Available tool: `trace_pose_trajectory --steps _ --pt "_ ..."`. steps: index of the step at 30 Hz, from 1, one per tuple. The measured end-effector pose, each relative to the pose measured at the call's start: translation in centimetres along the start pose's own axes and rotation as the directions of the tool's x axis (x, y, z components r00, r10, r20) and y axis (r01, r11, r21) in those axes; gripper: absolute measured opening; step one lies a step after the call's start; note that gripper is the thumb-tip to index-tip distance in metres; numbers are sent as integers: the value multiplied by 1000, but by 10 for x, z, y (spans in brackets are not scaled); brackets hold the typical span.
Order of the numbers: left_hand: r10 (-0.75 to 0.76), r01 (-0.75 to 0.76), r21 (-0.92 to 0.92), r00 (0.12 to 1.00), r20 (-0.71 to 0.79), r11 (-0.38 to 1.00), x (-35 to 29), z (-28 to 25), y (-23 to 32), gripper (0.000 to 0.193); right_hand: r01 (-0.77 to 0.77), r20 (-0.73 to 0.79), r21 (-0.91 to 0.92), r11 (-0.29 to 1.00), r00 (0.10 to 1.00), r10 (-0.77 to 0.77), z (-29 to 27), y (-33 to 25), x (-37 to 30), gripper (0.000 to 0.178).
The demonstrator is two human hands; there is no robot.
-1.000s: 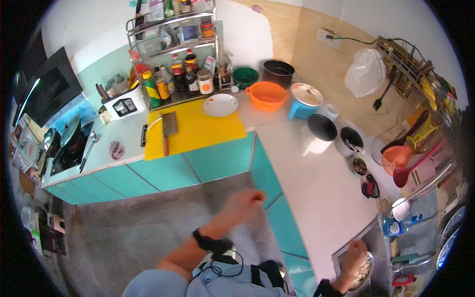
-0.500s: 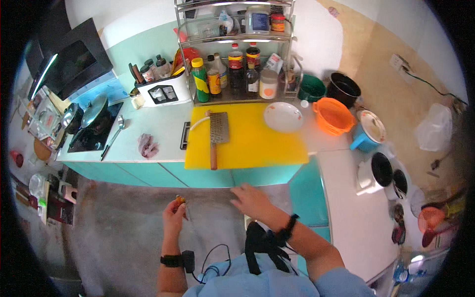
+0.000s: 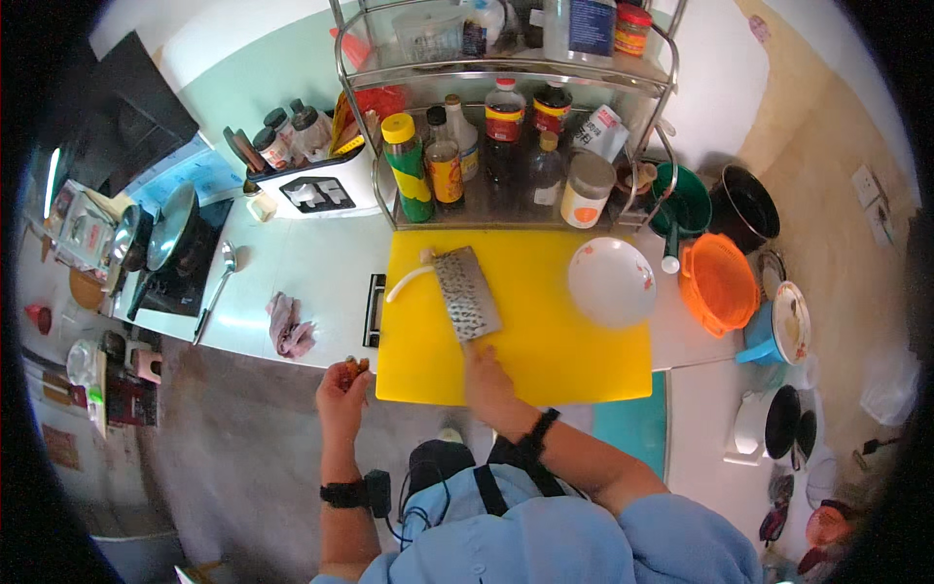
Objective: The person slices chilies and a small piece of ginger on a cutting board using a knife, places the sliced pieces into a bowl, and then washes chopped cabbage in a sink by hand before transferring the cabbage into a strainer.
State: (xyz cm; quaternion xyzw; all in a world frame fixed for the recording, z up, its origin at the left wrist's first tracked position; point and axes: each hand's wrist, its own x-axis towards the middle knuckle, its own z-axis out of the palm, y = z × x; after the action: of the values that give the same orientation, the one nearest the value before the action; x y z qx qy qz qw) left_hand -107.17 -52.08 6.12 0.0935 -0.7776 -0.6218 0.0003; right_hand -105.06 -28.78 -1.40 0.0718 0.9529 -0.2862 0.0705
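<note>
On the yellow cutting board (image 3: 545, 365) lies a cleaver (image 3: 467, 292) with a speckled metal blade. My right hand (image 3: 489, 383) is closed over its handle, which it mostly hides. Left of the blade is a curved white stalk (image 3: 409, 282); a small pale piece (image 3: 426, 255) shows by the blade's top corner. My left hand (image 3: 342, 384) hangs just off the board's near left corner, fingers pinched on a small brownish piece (image 3: 352, 364) whose kind I cannot make out. A white plate (image 3: 611, 282) stands on the board's right part.
A crumpled cloth (image 3: 290, 326) and a long-handled spoon (image 3: 216, 292) lie left of the board. Behind it, a metal rack (image 3: 516, 68) holds bottles and jars. To the right are an orange basket (image 3: 718, 284), a green pot (image 3: 683, 200) and a blue-handled pot (image 3: 764, 341).
I have come closer to the counter. My right hand has reached forward onto the cleaver's handle, and the cleaver has turned at a slant. My left hand still pinches the brownish piece.
</note>
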Motion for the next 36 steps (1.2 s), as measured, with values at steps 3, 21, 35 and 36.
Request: trace_pose_trajectory --steps 3,21,35,36 --pt "-30 28 15 986 162 1000 37 29 -1 22 100 -27 -18 995 995 -100 -37 41 2 36" --pt "456 -104 964 890 -19 243 172 -76 -78 70 -193 -274 405 894 907 320 -112 33 -102 20" --pt "-193 388 -740 921 338 549 121 -68 -28 34 295 -33 369 882 952 -304 -93 -106 -19 46" --pt "-274 454 -749 890 364 482 109 -54 -18 34 408 -103 288 866 913 -396 -85 -121 -9 47"
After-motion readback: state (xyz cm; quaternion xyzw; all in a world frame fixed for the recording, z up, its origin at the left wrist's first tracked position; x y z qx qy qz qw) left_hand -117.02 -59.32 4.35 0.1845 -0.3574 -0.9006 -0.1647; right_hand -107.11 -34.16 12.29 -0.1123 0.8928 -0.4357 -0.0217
